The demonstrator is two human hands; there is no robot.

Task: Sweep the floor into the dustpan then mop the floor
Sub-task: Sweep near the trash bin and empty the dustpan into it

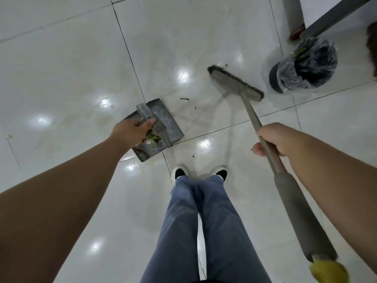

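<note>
A grey metal dustpan (163, 119) rests on the glossy white tile floor (71, 68), with green and white scraps (152, 138) in its rear part. My left hand (132, 129) grips the dustpan's upright handle. My right hand (271, 139) is wrapped around the grey shaft of a broom, whose head (234, 83) with dark bristles sits on the floor to the right of the dustpan. A few small dark bits of debris (184, 99) lie on the tiles between the dustpan's mouth and the broom head.
A round bin lined with a clear bag (304, 66) stands just right of the broom head. A furniture leg (294, 17) and a slanted grey bar (334, 15) are at the top right. My feet in dark shoes (199, 172) stand below the dustpan.
</note>
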